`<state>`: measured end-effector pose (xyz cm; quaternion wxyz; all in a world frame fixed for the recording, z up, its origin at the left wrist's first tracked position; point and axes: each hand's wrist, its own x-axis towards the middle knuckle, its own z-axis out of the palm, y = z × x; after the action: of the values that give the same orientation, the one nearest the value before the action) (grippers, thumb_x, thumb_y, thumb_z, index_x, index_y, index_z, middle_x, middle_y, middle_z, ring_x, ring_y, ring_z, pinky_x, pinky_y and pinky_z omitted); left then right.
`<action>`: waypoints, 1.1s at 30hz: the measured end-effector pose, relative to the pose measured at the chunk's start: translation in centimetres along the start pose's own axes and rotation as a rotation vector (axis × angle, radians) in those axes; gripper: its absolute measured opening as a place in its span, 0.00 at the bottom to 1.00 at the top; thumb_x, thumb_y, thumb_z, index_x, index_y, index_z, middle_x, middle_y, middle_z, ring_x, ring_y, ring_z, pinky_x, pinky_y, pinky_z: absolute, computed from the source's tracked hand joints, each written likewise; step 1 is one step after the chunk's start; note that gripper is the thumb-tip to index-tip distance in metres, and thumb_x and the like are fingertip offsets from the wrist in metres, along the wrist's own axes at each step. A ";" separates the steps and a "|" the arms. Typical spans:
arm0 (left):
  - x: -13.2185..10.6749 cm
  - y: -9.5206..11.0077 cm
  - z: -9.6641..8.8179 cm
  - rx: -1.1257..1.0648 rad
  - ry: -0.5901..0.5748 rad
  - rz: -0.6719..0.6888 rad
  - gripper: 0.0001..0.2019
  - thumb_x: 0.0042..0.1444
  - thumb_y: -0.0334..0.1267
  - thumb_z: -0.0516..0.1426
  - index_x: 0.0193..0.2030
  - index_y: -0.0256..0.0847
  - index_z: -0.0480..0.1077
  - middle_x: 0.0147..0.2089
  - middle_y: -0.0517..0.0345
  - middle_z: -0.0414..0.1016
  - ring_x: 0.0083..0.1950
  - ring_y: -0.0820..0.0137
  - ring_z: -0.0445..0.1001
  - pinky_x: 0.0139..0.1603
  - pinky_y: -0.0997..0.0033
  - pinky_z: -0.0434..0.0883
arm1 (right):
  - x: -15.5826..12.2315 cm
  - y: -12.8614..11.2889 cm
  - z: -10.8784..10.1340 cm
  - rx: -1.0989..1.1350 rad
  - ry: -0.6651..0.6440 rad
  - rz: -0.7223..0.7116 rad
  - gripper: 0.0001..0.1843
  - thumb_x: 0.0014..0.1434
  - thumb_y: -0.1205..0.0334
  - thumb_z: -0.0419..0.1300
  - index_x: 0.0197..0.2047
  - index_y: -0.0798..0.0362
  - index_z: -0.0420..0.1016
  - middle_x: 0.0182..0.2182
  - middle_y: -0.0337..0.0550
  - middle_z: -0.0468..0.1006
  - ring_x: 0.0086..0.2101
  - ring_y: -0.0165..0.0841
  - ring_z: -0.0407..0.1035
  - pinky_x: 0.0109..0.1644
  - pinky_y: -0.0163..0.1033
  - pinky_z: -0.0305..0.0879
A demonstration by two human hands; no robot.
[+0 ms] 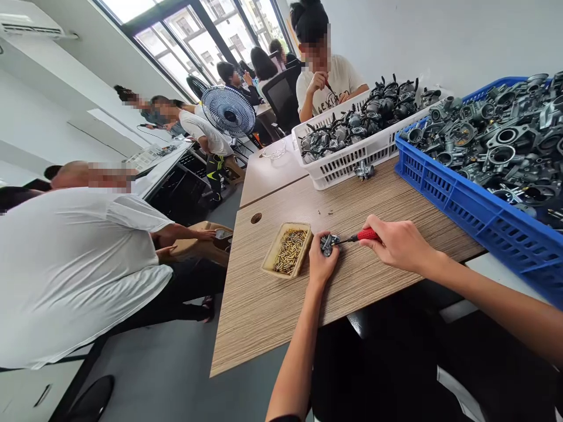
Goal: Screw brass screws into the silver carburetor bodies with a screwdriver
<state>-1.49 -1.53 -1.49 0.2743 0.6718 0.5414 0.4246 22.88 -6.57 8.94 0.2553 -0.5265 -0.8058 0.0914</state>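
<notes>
My left hand (pixel 322 265) is closed around a small grey metal carburetor (pixel 326 245), holding it low over the wooden table (pixel 246 305). My right hand (pixel 398 241) grips the red handle of a screwdriver (pixel 368 234), whose dark shaft points left into the carburetor. The exact spot where the tip meets the metal is too small to make out. Just left of my left hand stands a shallow tan tub (pixel 269 265) filled with small brass-coloured parts (pixel 290 251). A couple of tiny loose pieces (pixel 329 212) lie on the table beyond the carburetor.
A blue crate (pixel 444 190) heaped with carburetors stands at the right. Behind it, a white basket (pixel 343 170) holds more, with a single carburetor (pixel 364 170) beside it. A person (pixel 332 82) sits across the table. At the left, another person (pixel 88 252) bends over a cardboard box (pixel 197 243).
</notes>
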 end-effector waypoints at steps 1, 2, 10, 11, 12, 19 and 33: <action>0.0 0.0 0.0 0.000 0.001 -0.002 0.16 0.56 0.34 0.60 0.52 0.44 0.70 0.42 0.59 0.78 0.41 0.67 0.78 0.48 0.67 0.75 | -0.1 -0.2 0.1 -0.004 0.009 0.014 0.10 0.75 0.53 0.58 0.47 0.50 0.67 0.34 0.43 0.86 0.32 0.40 0.80 0.32 0.38 0.49; 0.0 0.0 0.0 0.003 0.002 -0.004 0.16 0.56 0.34 0.60 0.52 0.44 0.70 0.42 0.59 0.78 0.41 0.67 0.78 0.48 0.67 0.75 | -0.2 -0.4 0.2 -0.010 0.016 0.025 0.10 0.75 0.52 0.58 0.47 0.50 0.67 0.34 0.43 0.86 0.32 0.40 0.80 0.32 0.38 0.49; 0.0 -0.3 0.3 0.015 0.026 0.009 0.17 0.56 0.35 0.60 0.53 0.44 0.69 0.44 0.57 0.78 0.44 0.66 0.78 0.51 0.65 0.75 | -0.6 -1.9 1.4 -0.095 0.060 0.172 0.21 0.78 0.42 0.49 0.44 0.51 0.69 0.25 0.43 0.82 0.26 0.40 0.78 0.29 0.39 0.46; 0.0 -0.3 0.3 0.017 0.028 0.009 0.17 0.57 0.35 0.60 0.53 0.44 0.69 0.44 0.57 0.78 0.44 0.66 0.78 0.51 0.65 0.75 | -0.5 -1.8 1.3 -0.104 0.051 0.180 0.21 0.78 0.42 0.49 0.44 0.51 0.69 0.25 0.43 0.82 0.26 0.40 0.78 0.29 0.39 0.46; 0.0 -0.3 0.3 0.018 0.029 0.010 0.17 0.57 0.35 0.60 0.54 0.44 0.69 0.44 0.57 0.78 0.44 0.66 0.78 0.51 0.64 0.75 | -0.4 -1.7 1.0 -0.103 0.036 0.174 0.20 0.77 0.43 0.50 0.45 0.51 0.69 0.25 0.43 0.82 0.27 0.41 0.79 0.30 0.39 0.46; 0.0 -0.4 0.3 0.012 0.030 0.017 0.16 0.57 0.35 0.60 0.53 0.44 0.69 0.44 0.57 0.78 0.44 0.65 0.77 0.51 0.64 0.75 | 0.1 -0.6 -0.8 0.102 -0.078 -0.085 0.12 0.76 0.58 0.55 0.59 0.50 0.64 0.41 0.45 0.86 0.38 0.42 0.82 0.37 0.38 0.60; 0.0 -0.3 0.2 -0.011 0.024 -0.012 0.17 0.57 0.35 0.61 0.53 0.44 0.69 0.44 0.57 0.79 0.43 0.66 0.78 0.50 0.65 0.75 | 0.1 -0.1 -0.5 0.073 -0.081 -0.075 0.07 0.75 0.57 0.56 0.52 0.49 0.64 0.35 0.42 0.84 0.33 0.41 0.80 0.35 0.37 0.57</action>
<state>-1.42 -1.40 -1.81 0.2739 0.6618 0.5465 0.4340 23.02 -6.54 9.48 0.2450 -0.4819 -0.8308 0.1325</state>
